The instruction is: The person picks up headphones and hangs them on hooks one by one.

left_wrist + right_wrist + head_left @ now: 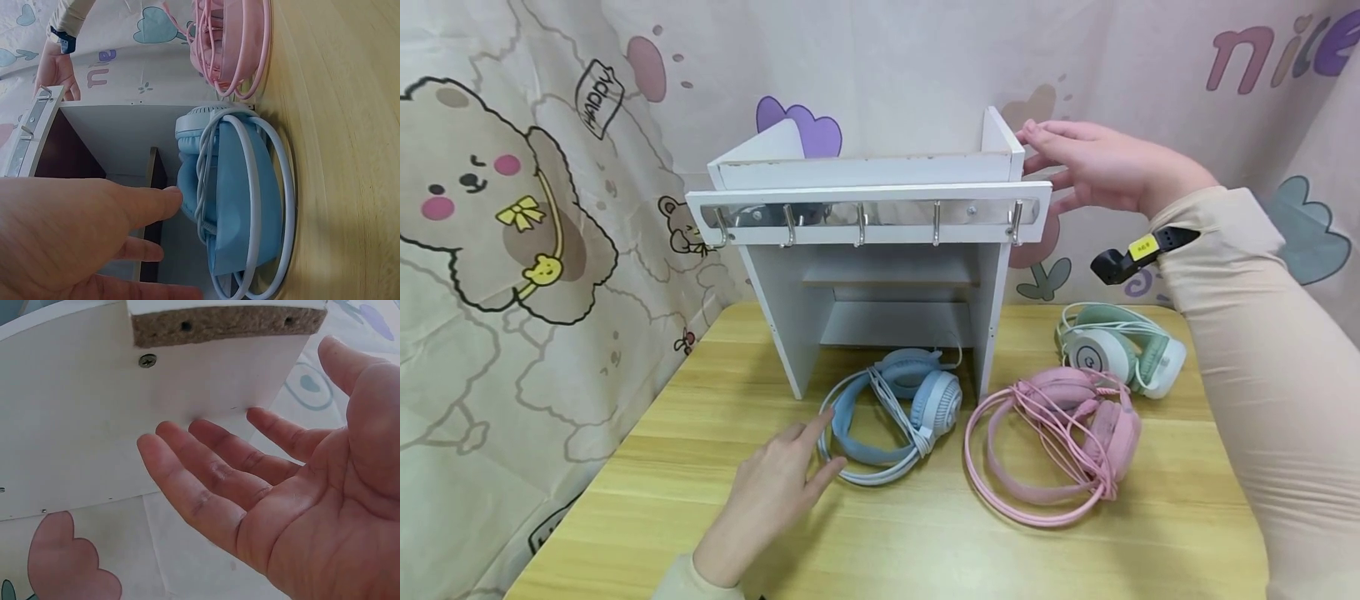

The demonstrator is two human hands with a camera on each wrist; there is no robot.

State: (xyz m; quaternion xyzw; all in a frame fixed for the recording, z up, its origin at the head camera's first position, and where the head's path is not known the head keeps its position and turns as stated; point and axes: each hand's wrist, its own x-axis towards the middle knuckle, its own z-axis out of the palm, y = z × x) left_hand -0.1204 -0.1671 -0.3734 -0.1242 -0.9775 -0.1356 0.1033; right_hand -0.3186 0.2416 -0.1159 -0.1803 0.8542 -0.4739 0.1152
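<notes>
Blue headphones (pixel 880 450), their cable wound round the headband, lie on the table at the foot of a white shelf (pixel 775 308). My left hand (pixel 778 475) is at the headband's left side, thumb and fingers extended; whether they touch it I cannot tell. In the left wrist view the headphones (pixel 250 194) lie just past the thumb tip. My right hand (pixel 1093 162) is raised beside the shelf's upper right side, holding nothing. Its fingers are spread and loosely bent in the right wrist view, with the tips close to the white panel (pixel 81 419); contact is unclear.
A metal strip with several hooks (pixel 861 225) runs across the shelf's front. Pink headphones (pixel 1052 450) lie on the wooden table (pixel 662 500) to the right, and green and white headphones (pixel 1123 350) behind them. A printed curtain (pixel 902 75) hangs behind and at left.
</notes>
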